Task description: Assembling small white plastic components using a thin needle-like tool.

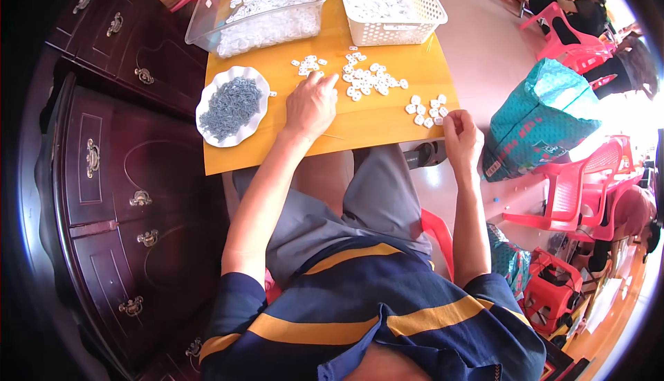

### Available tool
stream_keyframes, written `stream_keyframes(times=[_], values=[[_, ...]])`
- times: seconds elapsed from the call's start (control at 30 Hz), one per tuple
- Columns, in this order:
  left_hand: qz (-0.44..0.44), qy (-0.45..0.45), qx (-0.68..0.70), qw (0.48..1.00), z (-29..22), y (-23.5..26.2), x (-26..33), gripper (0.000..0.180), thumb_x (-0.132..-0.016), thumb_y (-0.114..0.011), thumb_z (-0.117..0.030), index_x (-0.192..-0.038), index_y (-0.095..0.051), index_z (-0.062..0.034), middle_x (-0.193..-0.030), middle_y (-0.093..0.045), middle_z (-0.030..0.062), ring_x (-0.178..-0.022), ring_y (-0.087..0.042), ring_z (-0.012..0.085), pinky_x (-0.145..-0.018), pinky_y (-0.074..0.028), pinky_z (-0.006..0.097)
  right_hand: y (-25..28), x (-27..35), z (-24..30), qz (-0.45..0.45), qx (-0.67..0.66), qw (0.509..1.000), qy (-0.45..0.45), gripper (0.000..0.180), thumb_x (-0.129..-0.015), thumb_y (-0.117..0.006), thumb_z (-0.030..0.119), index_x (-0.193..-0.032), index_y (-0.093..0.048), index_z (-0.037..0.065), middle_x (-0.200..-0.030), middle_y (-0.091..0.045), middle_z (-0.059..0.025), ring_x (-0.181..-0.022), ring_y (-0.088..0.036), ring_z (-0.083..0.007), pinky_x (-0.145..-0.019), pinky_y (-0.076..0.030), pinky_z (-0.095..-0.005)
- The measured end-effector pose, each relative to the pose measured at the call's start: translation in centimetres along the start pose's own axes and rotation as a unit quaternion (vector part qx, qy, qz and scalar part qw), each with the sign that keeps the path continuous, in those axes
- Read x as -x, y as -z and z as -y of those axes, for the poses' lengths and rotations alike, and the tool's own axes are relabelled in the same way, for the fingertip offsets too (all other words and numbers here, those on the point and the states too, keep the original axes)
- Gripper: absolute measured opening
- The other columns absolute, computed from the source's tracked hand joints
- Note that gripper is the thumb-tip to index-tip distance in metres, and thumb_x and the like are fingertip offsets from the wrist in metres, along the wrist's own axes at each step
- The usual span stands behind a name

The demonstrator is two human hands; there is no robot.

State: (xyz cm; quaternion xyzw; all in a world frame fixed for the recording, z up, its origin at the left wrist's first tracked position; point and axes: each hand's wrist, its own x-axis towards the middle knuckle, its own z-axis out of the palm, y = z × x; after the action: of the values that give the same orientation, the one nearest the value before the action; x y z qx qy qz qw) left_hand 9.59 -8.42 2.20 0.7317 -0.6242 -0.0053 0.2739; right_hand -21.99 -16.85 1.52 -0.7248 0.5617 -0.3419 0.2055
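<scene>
Small white oval plastic pieces with holes lie in loose groups on the yellow tabletop (377,123). My left hand (311,106) is over the table with its back up and fingers bent down, between a small group (308,64) and a larger group of white pieces (373,80). Its fingertips are mostly hidden. At the table's right edge my right hand (463,135) is closed in a pinch, beside another group of white pieces (420,110); what its fingertips hold is too small to make out. A scalloped white plate (259,107) heaped with small grey-blue pins (230,107) stands left of my left hand.
A clear plastic bin (198,29) and a white perforated basket (387,35), both full of white pieces, stand at the far side. Dark wooden drawers (104,166) rise on the left. A teal woven bag (536,121) and pink plastic chairs (564,197) are on the right. Other people sit nearby.
</scene>
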Motion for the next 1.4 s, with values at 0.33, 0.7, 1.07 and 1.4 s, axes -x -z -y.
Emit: stream_keyframes(times=[0.33,0.7,1.07,1.4], values=[[0.014,-0.047,-0.035,0.998,0.8,-1.6,-2.3,0.031,-0.092,-0.06,-0.017,-0.12,-0.072,-0.0124,-0.107,-0.063,0.0197,-0.095,-0.067,0.0355,-0.077,-0.058,0.048,-0.3,2.9,0.8,0.004,-0.153,0.988,-0.026,0.008,-0.093,-0.07,0.006,-0.096,-0.068,-0.001,-0.075,-0.068,-0.0025,-0.067,-0.061,-0.0052,-0.064,-0.052,-0.0233],[-0.01,-0.036,-0.068,0.997,-1.1,-2.1,-0.2,0.017,-0.089,-0.065,-0.018,-0.099,-0.072,-0.0046,-0.095,-0.063,0.0146,-0.094,-0.065,0.0335,-0.075,-0.056,0.047,-1.1,3.6,3.8,0.028,-0.238,0.971,-0.004,0.006,-0.094,-0.07,0.005,-0.095,-0.068,-0.001,-0.076,-0.067,0.0001,-0.066,-0.057,-0.003,-0.062,-0.049,-0.0204],[0.026,-0.085,-0.043,0.995,-6.8,-1.0,4.7,0.028,-0.084,-0.075,-0.026,-0.097,-0.068,-0.0024,-0.096,-0.063,0.0122,-0.097,-0.061,0.0308,-0.078,-0.052,0.044,-1.8,5.2,5.9,0.073,-0.226,0.971,0.032,0.006,-0.092,-0.071,0.004,-0.094,-0.067,0.0,-0.075,-0.068,-0.0037,-0.065,-0.062,-0.0077,-0.063,-0.051,-0.0229],[-0.037,-0.167,-0.031,0.985,-6.1,-2.9,7.8,0.032,-0.076,-0.08,-0.025,-0.101,-0.069,-0.0074,-0.089,-0.062,0.0044,-0.085,-0.062,0.0233,-0.068,-0.052,0.036,-2.7,6.0,6.3,0.085,-0.241,0.966,0.05,0.004,-0.094,-0.07,0.002,-0.094,-0.066,0.0,-0.076,-0.064,0.0026,-0.066,-0.054,-0.0018,-0.062,-0.047,-0.019]])
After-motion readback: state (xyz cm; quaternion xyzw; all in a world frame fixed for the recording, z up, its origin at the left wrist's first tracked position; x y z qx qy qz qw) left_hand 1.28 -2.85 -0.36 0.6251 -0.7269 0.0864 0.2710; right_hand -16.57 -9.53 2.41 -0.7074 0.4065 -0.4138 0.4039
